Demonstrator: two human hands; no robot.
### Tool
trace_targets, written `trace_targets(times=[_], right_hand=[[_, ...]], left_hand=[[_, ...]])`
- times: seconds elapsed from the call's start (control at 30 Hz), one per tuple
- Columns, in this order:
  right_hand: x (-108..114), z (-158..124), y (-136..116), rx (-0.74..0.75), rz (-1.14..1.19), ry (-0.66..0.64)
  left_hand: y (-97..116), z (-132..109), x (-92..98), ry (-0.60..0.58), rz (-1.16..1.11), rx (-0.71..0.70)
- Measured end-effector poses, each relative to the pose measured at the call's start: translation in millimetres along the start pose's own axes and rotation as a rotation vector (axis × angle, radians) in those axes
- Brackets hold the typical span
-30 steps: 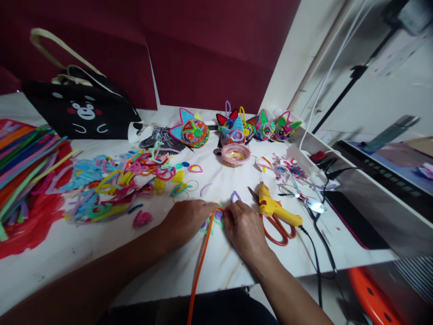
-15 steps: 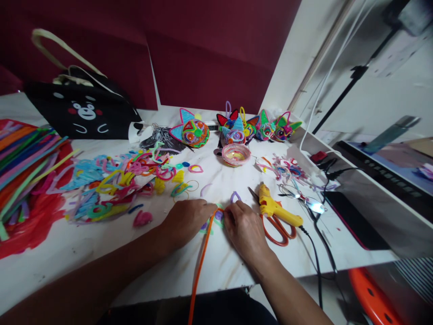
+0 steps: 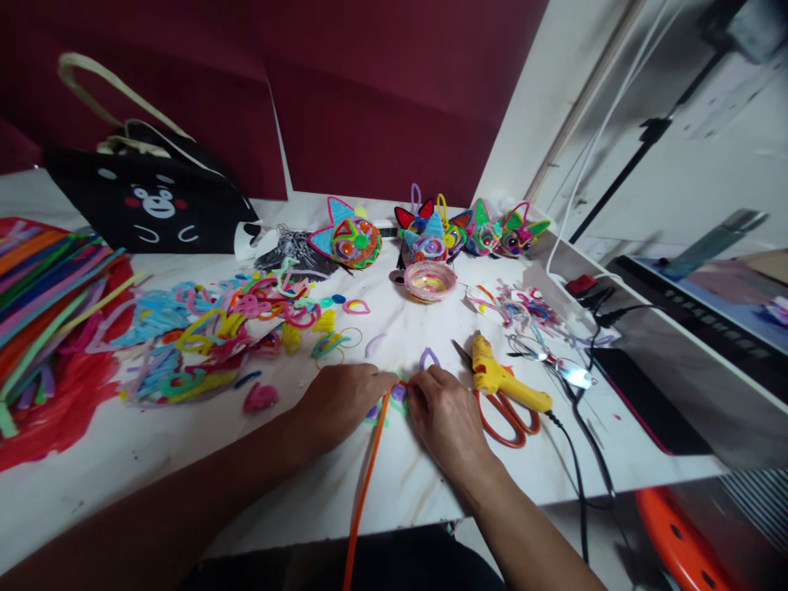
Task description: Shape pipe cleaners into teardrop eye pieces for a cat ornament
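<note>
Between my hands runs an orange pipe cleaner (image 3: 365, 484), its long end hanging down over the table's front edge. The fingers of my left hand (image 3: 345, 404) pinch it, and those of my right hand (image 3: 446, 414) are closed on its short end. Under and between my fingertips lie purple and pale green coiled pieces (image 3: 400, 393), partly hidden. A purple pipe cleaner loop (image 3: 429, 357) lies just beyond my right hand. To the right of that hand are a yellow glue gun (image 3: 501, 379) and orange-handled scissors (image 3: 514, 431).
A heap of coloured pipe cleaner pieces (image 3: 209, 328) covers the left. Long pipe cleaners lie on a red bag (image 3: 92, 402). A pink bowl (image 3: 431, 283) and several cat-eared ornaments (image 3: 354, 242) stand at the back. Glasses (image 3: 570, 371), cables and a black phone (image 3: 652, 402) lie right.
Both hands stay almost in place. My left fingertips have shifted very slightly right along the orange pipe cleaner, covering more of its bent top.
</note>
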State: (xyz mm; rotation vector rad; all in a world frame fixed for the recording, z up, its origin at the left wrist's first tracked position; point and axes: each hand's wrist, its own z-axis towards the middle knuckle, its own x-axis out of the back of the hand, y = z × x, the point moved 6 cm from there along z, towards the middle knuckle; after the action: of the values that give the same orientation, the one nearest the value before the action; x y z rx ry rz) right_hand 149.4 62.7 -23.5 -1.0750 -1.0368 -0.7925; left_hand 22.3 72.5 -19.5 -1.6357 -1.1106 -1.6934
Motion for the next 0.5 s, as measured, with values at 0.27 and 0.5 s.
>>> trace_targets(times=[0.27, 0.5], right_hand=[[3.2, -0.6, 2.0, -0.003, 0.078, -0.004], [16.0, -27.6, -6.2, 0.118, 0.241, 0.164]], left_hand=[[3.7, -1.7, 4.1, -0.038, 0.08, -0.006], [0.6, -2.0, 1.6, -0.001, 0.063, -0.015]])
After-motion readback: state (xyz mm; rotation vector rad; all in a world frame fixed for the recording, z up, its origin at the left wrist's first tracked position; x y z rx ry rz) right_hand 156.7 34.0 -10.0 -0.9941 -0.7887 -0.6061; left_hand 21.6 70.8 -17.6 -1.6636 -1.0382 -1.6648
